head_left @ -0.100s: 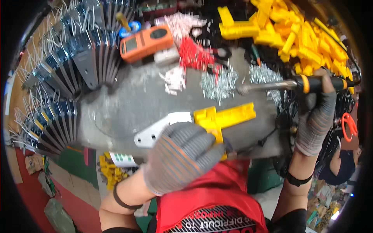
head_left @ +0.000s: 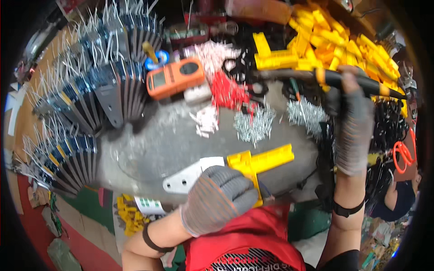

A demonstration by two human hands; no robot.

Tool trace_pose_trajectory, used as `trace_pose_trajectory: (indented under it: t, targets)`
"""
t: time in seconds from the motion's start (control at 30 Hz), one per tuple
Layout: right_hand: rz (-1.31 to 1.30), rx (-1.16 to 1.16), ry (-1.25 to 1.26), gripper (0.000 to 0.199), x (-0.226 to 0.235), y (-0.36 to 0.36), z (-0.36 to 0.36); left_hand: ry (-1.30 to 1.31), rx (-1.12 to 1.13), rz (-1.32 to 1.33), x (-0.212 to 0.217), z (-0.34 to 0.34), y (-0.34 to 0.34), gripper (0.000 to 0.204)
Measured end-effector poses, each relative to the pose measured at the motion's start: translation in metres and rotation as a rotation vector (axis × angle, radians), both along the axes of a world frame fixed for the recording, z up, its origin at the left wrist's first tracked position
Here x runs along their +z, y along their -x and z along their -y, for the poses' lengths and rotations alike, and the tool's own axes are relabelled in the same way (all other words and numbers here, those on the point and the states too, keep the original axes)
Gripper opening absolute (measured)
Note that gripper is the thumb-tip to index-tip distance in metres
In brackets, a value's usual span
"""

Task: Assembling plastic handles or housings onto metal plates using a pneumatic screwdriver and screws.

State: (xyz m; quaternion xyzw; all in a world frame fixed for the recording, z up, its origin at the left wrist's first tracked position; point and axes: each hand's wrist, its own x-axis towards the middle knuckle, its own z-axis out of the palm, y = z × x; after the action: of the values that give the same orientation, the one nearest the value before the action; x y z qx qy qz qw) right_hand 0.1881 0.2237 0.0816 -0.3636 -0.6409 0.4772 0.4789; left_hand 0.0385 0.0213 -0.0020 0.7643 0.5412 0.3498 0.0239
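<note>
My left hand (head_left: pixel 220 198), in a grey striped glove, lies with curled fingers over a yellow plastic holder (head_left: pixel 242 162) at the table's near edge. A flat grey-white plate with holes (head_left: pixel 181 181) pokes out left from beneath the same hand. Raised at the right, my right hand (head_left: pixel 352 122), gloved too, is closed round a corded hand tool (head_left: pixel 339 80) with a black handle, orange bands and a long metal shaft. Motion blurs the shaft, which points left above the table, so its exact kind is unclear. My left fingertips are partly hidden.
Small silver pins (head_left: pixel 254 125), red pieces (head_left: pixel 226 92) and pink pieces (head_left: pixel 214 56) lie in piles. An orange meter (head_left: pixel 175 79) sits near fanned dark plates with wires (head_left: pixel 108 90). Yellow parts (head_left: pixel 334 36) are heaped far right. Another person (head_left: pixel 398 198) is at the right edge.
The tool in my right hand has swung up and away, toward the yellow heap. My left hand stays on the yellow holder. The whole view has shifted slightly.
</note>
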Motion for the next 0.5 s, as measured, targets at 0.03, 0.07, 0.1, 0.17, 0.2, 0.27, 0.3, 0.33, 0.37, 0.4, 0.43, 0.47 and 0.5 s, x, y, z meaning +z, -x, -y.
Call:
trace_pose_trajectory:
  t: [0.03, 0.07, 0.1, 0.17, 0.2, 0.27, 0.3, 0.33, 0.37, 0.4, 0.43, 0.47, 0.5]
  targets:
    - [-0.043, 0.045, -0.050, 0.024, 0.006, 0.028, 0.004, -0.047, 0.003, 0.089, -0.004, 0.001, 0.001, 0.020]
    - [-0.083, 0.096, -0.087, 0.022, 0.005, 0.052, 0.001, -0.064, 0.012, 0.069, -0.005, 0.004, 0.001, 0.020]
    - [-0.044, 0.151, -0.148, 0.021, -0.008, 0.069, -0.021, -0.013, 0.006, 0.118, -0.011, 0.000, 0.003, 0.019]
    - [0.019, 0.185, -0.287, 0.020, -0.028, 0.105, -0.053, 0.051, 0.046, 0.072, -0.010, 0.002, -0.002, 0.017]
    - [0.067, 0.137, -0.365, 0.020, -0.036, 0.121, -0.067, 0.047, 0.044, 0.064, -0.007, -0.001, -0.004, 0.017]
    - [-0.056, 0.233, -0.294, 0.019, -0.058, 0.148, -0.094, 0.067, 0.092, -0.122, -0.004, -0.004, -0.009, 0.018]
    - [0.051, 0.161, -0.271, 0.022, -0.063, 0.153, -0.101, 0.044, 0.092, -0.150, -0.005, -0.007, -0.008, 0.019]
    - [0.081, 0.105, -0.185, 0.030, -0.077, 0.155, -0.123, 0.051, 0.078, -0.140, -0.003, -0.011, -0.008, 0.019]
    - [0.053, 0.160, -0.200, 0.033, -0.091, 0.157, -0.141, 0.017, 0.078, -0.158, -0.003, -0.015, -0.008, 0.019]
    - [0.029, 0.228, -0.203, 0.038, -0.107, 0.158, -0.150, -0.005, 0.088, -0.169, -0.006, -0.015, -0.006, 0.019]
    - [0.070, 0.272, -0.110, 0.044, -0.113, 0.148, -0.151, 0.077, 0.066, -0.145, -0.004, -0.015, -0.004, 0.020]
    - [0.033, 0.414, 0.099, 0.042, -0.105, 0.132, -0.154, 0.103, 0.053, -0.115, -0.006, -0.014, -0.001, 0.020]
    - [0.262, 0.337, -0.143, 0.042, -0.097, 0.121, -0.141, 0.072, 0.095, -0.017, -0.008, -0.012, 0.002, 0.021]
